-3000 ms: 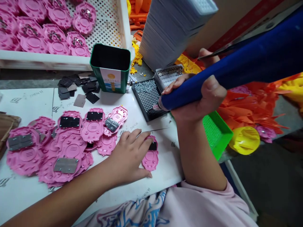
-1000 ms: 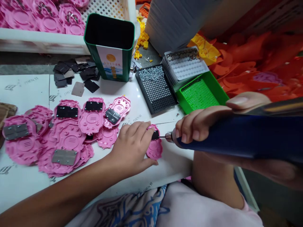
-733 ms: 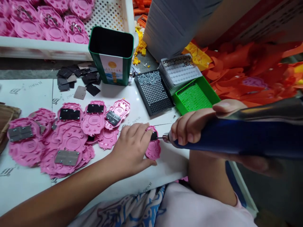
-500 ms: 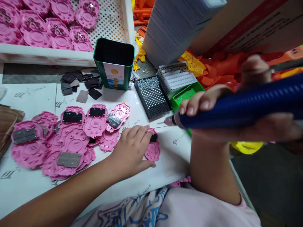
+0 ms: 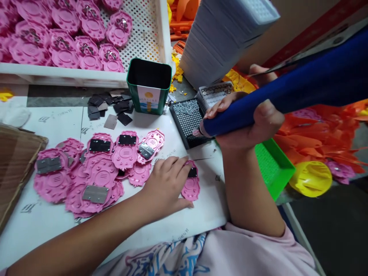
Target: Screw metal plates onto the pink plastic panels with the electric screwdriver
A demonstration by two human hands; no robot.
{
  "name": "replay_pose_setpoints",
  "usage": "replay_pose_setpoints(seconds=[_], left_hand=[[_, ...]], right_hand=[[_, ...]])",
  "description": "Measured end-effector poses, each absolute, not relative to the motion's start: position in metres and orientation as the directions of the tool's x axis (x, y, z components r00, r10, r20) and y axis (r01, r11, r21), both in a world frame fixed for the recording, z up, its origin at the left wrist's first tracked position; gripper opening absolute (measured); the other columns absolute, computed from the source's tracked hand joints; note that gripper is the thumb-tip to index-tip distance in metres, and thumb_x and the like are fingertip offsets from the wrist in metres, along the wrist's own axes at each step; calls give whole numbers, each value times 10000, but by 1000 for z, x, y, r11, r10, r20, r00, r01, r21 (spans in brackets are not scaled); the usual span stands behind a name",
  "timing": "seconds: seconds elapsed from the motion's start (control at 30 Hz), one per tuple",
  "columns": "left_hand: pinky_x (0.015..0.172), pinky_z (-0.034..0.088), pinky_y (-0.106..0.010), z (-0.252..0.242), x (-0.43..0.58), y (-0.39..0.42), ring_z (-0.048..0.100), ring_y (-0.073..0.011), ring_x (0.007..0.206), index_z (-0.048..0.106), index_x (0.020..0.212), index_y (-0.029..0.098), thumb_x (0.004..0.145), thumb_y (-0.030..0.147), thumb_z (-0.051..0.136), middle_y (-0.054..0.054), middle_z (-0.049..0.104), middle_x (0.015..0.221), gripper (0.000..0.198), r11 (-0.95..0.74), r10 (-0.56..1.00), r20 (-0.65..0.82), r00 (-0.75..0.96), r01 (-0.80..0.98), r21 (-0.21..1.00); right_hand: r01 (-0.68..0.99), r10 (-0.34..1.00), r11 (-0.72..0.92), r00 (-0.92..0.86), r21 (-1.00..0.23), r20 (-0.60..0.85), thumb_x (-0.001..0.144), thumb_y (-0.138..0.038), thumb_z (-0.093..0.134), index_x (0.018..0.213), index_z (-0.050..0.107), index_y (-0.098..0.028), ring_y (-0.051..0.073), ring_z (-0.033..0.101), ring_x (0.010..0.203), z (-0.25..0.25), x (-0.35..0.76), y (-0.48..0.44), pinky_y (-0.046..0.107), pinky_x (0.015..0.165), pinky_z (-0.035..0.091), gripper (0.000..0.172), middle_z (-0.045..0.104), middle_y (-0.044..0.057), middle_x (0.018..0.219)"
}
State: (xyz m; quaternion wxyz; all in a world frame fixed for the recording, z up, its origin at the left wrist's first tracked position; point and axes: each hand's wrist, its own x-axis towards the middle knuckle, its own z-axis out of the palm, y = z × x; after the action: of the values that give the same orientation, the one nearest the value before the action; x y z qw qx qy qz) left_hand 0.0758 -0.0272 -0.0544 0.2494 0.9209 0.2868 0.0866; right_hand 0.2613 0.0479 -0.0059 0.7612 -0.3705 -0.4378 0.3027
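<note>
My left hand [image 5: 166, 186] lies on the white table, its fingers at the top left and its thumb at the lower edge of a pink plastic part [image 5: 192, 189], steadying it. A small black plate [image 5: 193, 172] sits on that part, partly covered by my fingers. My right hand [image 5: 258, 122] is wrapped round a blue electric screwdriver [image 5: 238, 115], tilted with its tip down at the black screw tray [image 5: 186, 142]. Small silver screws fill the tray's far end. Whether the tip carries a screw I cannot tell.
Left of my hand lies a heap of pink parts [image 5: 97, 172] with screwed-on plates. Loose dark plates [image 5: 97, 105] and a green tin [image 5: 149, 92] stand behind. A white crate [image 5: 146, 34] holds more pink parts. A green tray [image 5: 267, 165] and yellow cup [image 5: 312, 178] are at right.
My right hand has brought the screwdriver left and down, so its tip moved from beside the screw tray to over it. The left hand stays on the pink part. The view has shifted slightly.
</note>
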Motion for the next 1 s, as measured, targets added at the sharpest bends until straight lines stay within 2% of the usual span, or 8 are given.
replay_pose_setpoints(seconds=[0.17,0.27,0.4,0.53,0.63,0.73,0.83,1.0], left_hand=[[987,386,-460,-56,76,-27,456,-358,1262,545,1349,117,644,643,830,-158,539,1445,925,-701,567,0,824,482,525],[1001,385,-469,-54,76,-26,448,-358,1274,539,1359,126,655,630,828,-159,531,1452,913,-692,566,-25,824,491,530],[1013,382,-471,-52,77,-26,446,-357,1281,529,1372,134,669,609,828,-162,533,1451,900,-682,568,-45,822,501,533],[1021,373,-469,-52,77,-26,452,-359,1281,519,1385,143,666,607,828,-157,541,1444,909,-677,573,-56,817,511,530],[1021,369,-461,-52,77,-27,448,-358,1288,519,1383,139,675,598,826,-155,527,1461,898,-670,576,-63,815,515,534],[1034,354,-458,-53,77,-26,448,-357,1295,478,1418,117,679,581,831,-163,531,1454,941,-649,589,-69,805,522,553],[1035,348,-457,-54,78,-26,466,-354,1283,444,1440,126,652,547,861,-158,546,1438,986,-615,612,-75,787,534,580],[997,368,-448,-56,80,-26,490,-350,1249,284,1533,142,587,484,911,-165,567,1402,1185,-567,642,-73,763,538,624]], right_hand=[[-152,817,542,324,-826,477,636,-465,685,949,626,-259,152,567,386,-5,267,48,294,368,488,380,649,-72,534],[-171,866,471,277,-865,417,633,-433,699,955,631,-276,157,604,426,0,267,45,298,412,499,365,673,-66,550],[-214,890,384,344,-898,298,593,-440,698,966,605,-322,147,588,452,5,263,40,294,453,486,402,642,-90,543],[-271,856,453,399,-850,329,599,-412,668,916,640,-303,165,553,420,11,266,38,315,414,446,336,654,-55,522],[-287,857,474,366,-832,362,606,-424,708,918,692,-294,190,579,447,22,275,27,350,429,472,339,683,-26,555],[-300,913,389,251,-871,322,628,-438,768,975,728,-286,200,623,514,32,283,4,371,499,535,382,715,-12,630],[-307,963,253,173,-917,208,662,-435,840,1021,724,-312,188,629,541,34,282,-25,367,570,573,397,713,-21,663],[-306,971,234,128,-923,204,754,-456,770,1131,705,-335,208,639,602,21,269,-54,399,617,572,401,693,10,716]])
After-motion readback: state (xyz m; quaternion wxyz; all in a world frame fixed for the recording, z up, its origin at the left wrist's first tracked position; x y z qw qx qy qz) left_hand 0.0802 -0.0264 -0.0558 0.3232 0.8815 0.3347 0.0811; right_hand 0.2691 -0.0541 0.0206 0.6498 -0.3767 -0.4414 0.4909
